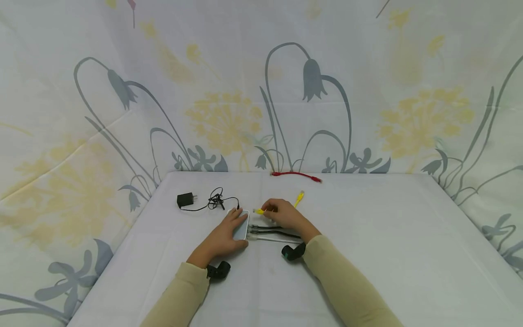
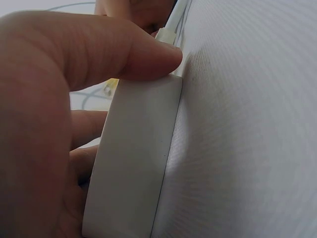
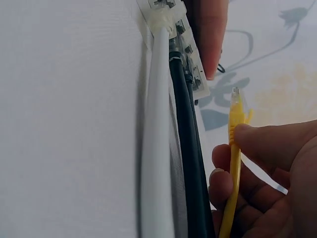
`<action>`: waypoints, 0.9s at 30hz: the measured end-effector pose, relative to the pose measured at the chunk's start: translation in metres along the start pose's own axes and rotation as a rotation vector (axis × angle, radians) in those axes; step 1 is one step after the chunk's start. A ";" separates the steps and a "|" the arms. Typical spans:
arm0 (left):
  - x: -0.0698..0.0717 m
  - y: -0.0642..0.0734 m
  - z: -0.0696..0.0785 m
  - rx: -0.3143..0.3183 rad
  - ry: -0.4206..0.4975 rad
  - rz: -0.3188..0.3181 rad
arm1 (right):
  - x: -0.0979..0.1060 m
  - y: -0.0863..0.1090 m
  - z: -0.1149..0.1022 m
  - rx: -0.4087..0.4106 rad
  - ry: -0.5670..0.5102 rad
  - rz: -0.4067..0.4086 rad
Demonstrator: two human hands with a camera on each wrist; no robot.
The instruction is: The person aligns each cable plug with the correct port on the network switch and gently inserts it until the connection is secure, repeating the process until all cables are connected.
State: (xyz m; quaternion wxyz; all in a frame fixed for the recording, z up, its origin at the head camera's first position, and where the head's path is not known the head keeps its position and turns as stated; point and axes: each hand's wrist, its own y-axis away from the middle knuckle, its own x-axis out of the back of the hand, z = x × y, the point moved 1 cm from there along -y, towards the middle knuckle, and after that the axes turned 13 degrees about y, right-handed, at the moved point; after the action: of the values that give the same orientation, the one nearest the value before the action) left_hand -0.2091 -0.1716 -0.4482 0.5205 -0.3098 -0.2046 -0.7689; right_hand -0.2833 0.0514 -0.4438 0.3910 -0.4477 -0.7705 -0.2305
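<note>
My left hand (image 1: 222, 237) grips a small white network switch (image 2: 136, 148), thumb along its near side and fingers over the top and far side. My right hand (image 1: 289, 217) pinches the yellow Ethernet cable (image 3: 236, 124) just behind its clear plug, between thumb and fingers. The plug points toward the row of ports (image 3: 190, 49) and stands apart from it. A white cable (image 3: 157, 134) and two black cables (image 1: 269, 232) are plugged into the switch's right side. The yellow cable's other end (image 1: 300, 197) shows beyond my right hand.
A black power adapter (image 1: 185, 200) lies at the back left, its thin tangled cord (image 1: 215, 200) running to the switch's far side. A short red Ethernet cable (image 1: 296, 173) lies along the table's back edge. Flowered cloth (image 1: 229, 68) hangs behind the white table (image 1: 388, 236).
</note>
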 end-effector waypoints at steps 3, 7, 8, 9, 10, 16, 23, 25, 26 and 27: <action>0.000 0.000 0.000 0.004 -0.003 -0.002 | -0.001 0.002 0.000 -0.009 0.009 0.005; 0.000 0.000 0.000 0.004 0.006 -0.004 | -0.003 0.005 -0.001 -0.024 0.009 0.007; 0.000 0.000 0.000 0.002 0.011 -0.003 | -0.004 0.005 0.000 -0.030 0.008 0.004; 0.000 0.000 0.000 0.003 0.012 -0.002 | -0.004 0.005 0.000 -0.032 0.006 0.001; 0.000 0.000 0.000 0.003 0.014 -0.001 | -0.005 0.005 0.000 -0.031 0.009 -0.001; 0.000 0.000 0.000 0.007 0.005 0.005 | -0.005 0.005 0.000 -0.016 0.026 -0.011; -0.001 0.000 0.001 0.012 -0.004 0.004 | -0.005 0.008 -0.004 0.024 0.026 0.004; -0.002 0.000 0.001 0.012 -0.005 0.009 | -0.006 0.008 -0.004 0.044 0.036 0.011; -0.002 0.000 0.001 0.018 -0.011 0.009 | -0.006 0.008 -0.004 0.051 0.041 0.013; -0.002 0.000 0.000 0.020 -0.014 0.010 | -0.007 0.008 -0.004 0.057 0.047 0.015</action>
State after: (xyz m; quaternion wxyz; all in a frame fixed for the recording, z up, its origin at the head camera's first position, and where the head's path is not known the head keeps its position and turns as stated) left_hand -0.2084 -0.1699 -0.4495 0.5260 -0.3110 -0.2141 -0.7621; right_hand -0.2729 0.0492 -0.4472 0.4231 -0.4368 -0.7639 -0.2159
